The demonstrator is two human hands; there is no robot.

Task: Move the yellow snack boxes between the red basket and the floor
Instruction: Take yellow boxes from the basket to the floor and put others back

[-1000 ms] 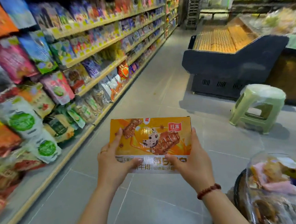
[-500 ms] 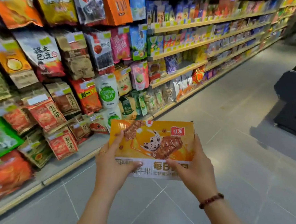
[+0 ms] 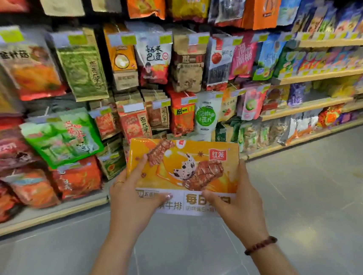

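Note:
I hold one yellow snack box (image 3: 192, 165) flat in front of me, its printed face up, with a white band along its near edge. My left hand (image 3: 133, 199) grips its left side, thumb on the white band, a ring on one finger. My right hand (image 3: 238, 203) grips its right near corner, with a bead bracelet on the wrist. The box hangs in the air above the grey floor (image 3: 315, 202). No red basket is in view.
Store shelves (image 3: 306, 105) packed with snack bags fill the view ahead, from floor level upward. Hanging bags (image 3: 151, 62) crowd the left and middle. The lowest shelf edge (image 3: 46, 217) runs just beyond the box. Grey tiled aisle floor spreads to the right and below.
The view has swung left from the aisle toward the shelves. The stool, the dark display counter and the goods at the lower right have left the view. Both hands keep the same grip on the box.

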